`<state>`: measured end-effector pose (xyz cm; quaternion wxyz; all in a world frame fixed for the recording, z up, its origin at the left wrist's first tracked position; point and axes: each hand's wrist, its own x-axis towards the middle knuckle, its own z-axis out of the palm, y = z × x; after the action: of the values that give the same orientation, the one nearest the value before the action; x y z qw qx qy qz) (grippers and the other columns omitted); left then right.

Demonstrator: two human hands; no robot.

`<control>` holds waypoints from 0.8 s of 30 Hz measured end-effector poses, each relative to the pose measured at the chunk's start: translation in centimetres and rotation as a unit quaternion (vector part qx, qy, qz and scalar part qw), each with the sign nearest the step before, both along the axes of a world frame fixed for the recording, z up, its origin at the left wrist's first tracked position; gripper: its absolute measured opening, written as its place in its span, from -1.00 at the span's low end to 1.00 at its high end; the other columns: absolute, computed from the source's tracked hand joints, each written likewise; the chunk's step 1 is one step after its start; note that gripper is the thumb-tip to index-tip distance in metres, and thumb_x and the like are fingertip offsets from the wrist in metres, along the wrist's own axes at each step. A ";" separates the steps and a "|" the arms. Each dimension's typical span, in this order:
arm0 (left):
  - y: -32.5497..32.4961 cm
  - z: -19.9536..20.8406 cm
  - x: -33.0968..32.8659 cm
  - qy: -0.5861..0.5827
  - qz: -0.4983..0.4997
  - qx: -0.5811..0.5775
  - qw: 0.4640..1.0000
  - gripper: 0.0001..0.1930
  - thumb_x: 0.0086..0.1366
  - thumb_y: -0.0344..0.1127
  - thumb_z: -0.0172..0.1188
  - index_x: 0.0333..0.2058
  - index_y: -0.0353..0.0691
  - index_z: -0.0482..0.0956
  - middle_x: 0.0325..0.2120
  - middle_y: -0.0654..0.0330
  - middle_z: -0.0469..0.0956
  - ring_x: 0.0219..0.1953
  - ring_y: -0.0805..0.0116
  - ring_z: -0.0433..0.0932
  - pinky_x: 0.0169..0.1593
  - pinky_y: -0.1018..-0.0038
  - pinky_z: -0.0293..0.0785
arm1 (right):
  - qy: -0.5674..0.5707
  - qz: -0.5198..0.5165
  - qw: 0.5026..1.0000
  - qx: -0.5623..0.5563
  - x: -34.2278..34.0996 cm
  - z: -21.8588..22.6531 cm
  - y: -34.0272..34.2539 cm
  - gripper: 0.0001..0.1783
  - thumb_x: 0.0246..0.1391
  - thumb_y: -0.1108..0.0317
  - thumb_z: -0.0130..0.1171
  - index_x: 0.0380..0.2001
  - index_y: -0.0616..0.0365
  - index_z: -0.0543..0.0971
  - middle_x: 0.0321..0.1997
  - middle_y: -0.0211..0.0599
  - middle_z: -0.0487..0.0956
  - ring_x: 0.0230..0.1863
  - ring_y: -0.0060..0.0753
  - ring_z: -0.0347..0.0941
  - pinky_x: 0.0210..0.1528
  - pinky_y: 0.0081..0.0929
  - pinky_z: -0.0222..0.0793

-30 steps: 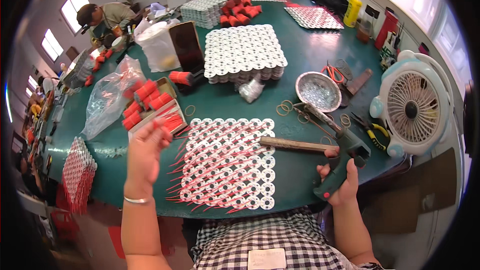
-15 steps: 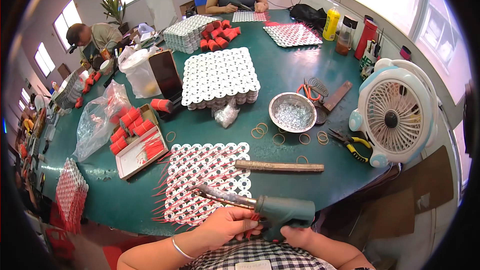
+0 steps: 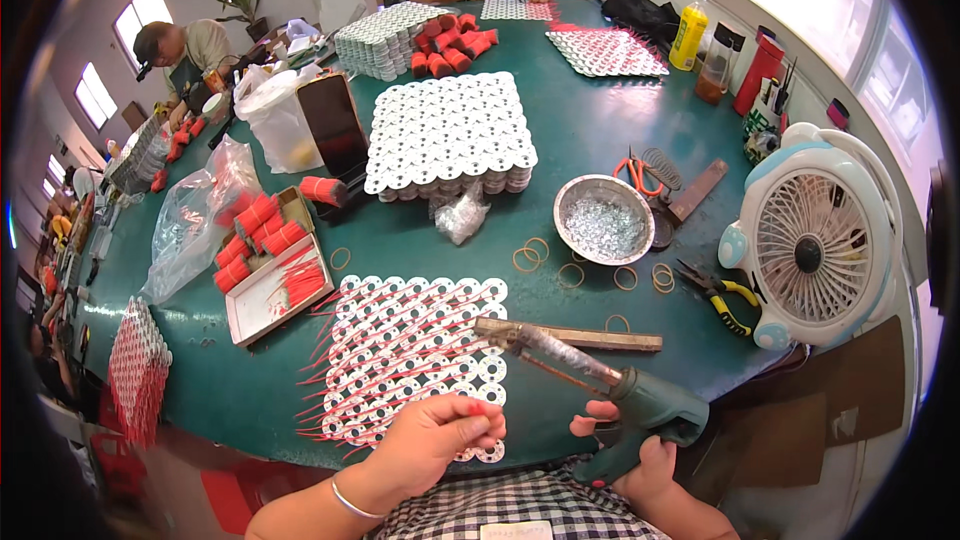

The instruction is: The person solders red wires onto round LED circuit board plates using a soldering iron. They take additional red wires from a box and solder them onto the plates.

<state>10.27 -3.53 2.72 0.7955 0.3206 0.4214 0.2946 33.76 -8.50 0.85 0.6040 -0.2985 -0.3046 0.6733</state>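
My right hand (image 3: 645, 468) is wrapped round the grip of a dark green soldering gun (image 3: 655, 407). Its metal barrel slants up and left, and the tip overlaps the left end of a wooden bar (image 3: 590, 337); I cannot tell whether they touch. My left hand (image 3: 435, 440) is closed in a pinch over the near edge of a panel of round white circuit boards (image 3: 400, 340). A speck of red shows at its fingertips, too small to name. Thin red wires lie in slanting rows across the panel and stick out past its left edge.
Left of the panel is a cardboard tray (image 3: 247, 320) with red wire bundles (image 3: 258, 212). Beyond it stand a stack of white boards (image 3: 450, 130) and a metal bowl (image 3: 560, 230) of small shiny parts. Pliers (image 3: 725, 298) and a fan (image 3: 810, 250) are at the right.
The soldering gun has moved right, away from above the panel, with my right hand. My left hand has parted from the gun and shifted left. The whole view has tilted slightly.
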 end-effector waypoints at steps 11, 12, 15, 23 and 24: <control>-0.5 0.7 3.0 -0.193 0.166 -0.066 0.965 -0.85 0.22 -0.47 0.01 -0.23 -0.28 0.48 -0.35 0.06 0.56 -0.25 0.18 0.57 -0.39 0.52 0.55 | -0.042 0.020 0.999 -0.026 -2.8 -1.6 0.7 -0.42 -0.02 0.25 0.16 0.03 0.24 0.22 -0.25 -0.13 0.47 -0.27 -0.35 0.44 -0.24 -0.43 0.39; -0.5 0.6 3.2 -0.197 0.162 -0.072 0.964 -0.85 0.22 -0.47 0.02 -0.23 -0.28 0.48 -0.34 0.06 0.55 -0.24 0.18 0.57 -0.38 0.52 0.55 | -0.021 0.033 0.999 -0.020 -2.7 -1.8 0.7 -0.43 -0.03 0.39 0.17 0.05 0.21 0.21 -0.17 -0.21 0.44 -0.25 -0.40 0.44 -0.21 -0.44 0.39; -0.7 0.4 3.3 -0.215 0.154 -0.080 0.961 -0.84 0.22 -0.46 0.02 -0.22 -0.28 0.48 -0.33 0.06 0.55 -0.24 0.18 0.56 -0.38 0.52 0.54 | -0.088 0.028 0.996 0.005 -3.1 -2.0 1.1 -0.32 -0.12 0.44 0.26 0.06 0.17 0.17 -0.08 -0.27 0.35 -0.25 -0.45 0.42 -0.22 -0.49 0.41; -1.0 0.0 3.5 -0.287 0.136 -0.075 0.945 -0.81 0.24 -0.47 -0.01 -0.17 -0.32 0.45 -0.25 0.03 0.52 -0.21 0.22 0.54 -0.29 0.55 0.56 | -0.141 -0.003 0.987 0.071 -4.0 -1.3 1.3 -0.23 -0.21 0.45 0.34 0.06 0.15 0.14 0.05 -0.32 0.18 -0.20 -0.50 0.39 -0.24 -0.52 0.44; -1.0 -0.2 3.5 -0.306 0.133 -0.083 0.939 -0.81 0.24 -0.47 -0.01 -0.17 -0.31 0.45 -0.25 0.03 0.52 -0.20 0.22 0.54 -0.29 0.55 0.56 | -0.136 -0.008 0.988 0.065 -4.2 -1.2 1.3 -0.22 -0.21 0.45 0.34 0.07 0.16 0.13 0.05 -0.31 0.20 -0.18 -0.50 0.38 -0.24 -0.52 0.45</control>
<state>13.74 -4.57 2.55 0.8633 0.0884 0.2197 0.4457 29.59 -7.19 -0.37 0.5807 -0.3498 -0.4249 0.6000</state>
